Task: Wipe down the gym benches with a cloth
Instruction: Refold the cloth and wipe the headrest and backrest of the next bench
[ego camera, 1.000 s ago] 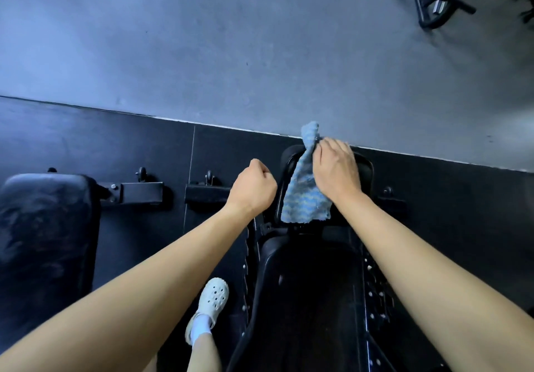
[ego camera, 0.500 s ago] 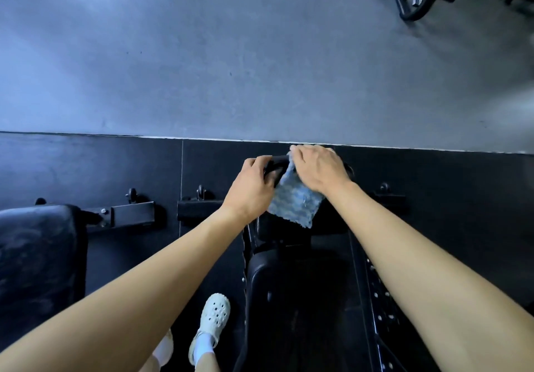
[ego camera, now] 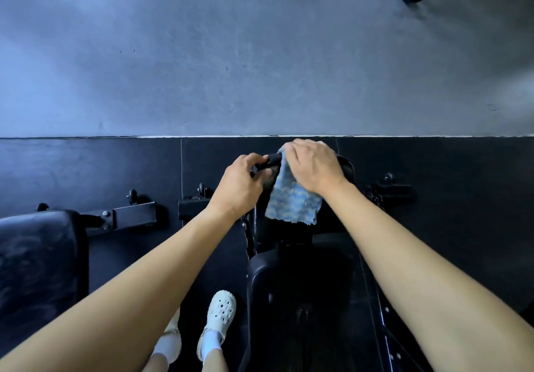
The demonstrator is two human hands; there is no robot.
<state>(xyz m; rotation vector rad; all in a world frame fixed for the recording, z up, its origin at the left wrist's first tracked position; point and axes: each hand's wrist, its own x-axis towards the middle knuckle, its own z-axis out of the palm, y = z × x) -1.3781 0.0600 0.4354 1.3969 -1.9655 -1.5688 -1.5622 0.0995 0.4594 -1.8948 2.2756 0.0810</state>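
Our right hand (ego camera: 313, 166) fingers curl over the blue cloth (ego camera: 291, 201), pressing it on the bench (ego camera: 300, 285) top end at 12 o'clock. Left hand (ego camera: 241, 184) grips a black handle (ego camera: 270, 160) at 11. Second bench (ego camera: 37, 256) at 9.

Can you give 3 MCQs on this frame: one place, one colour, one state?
1. Where is the cloth?
A. on the floor
B. draped over the far end of the middle bench
C. on the left bench

2. What colour are the shoes?
A. white
B. red
C. black

3. What is the left hand doing?
A. hanging free
B. holding the cloth
C. closed on a black bar at the bench end

Answers: 1 B, it hangs there under the right hand. 2 A, pale perforated clogs. 3 C, fingers wrap the bar beside the cloth.
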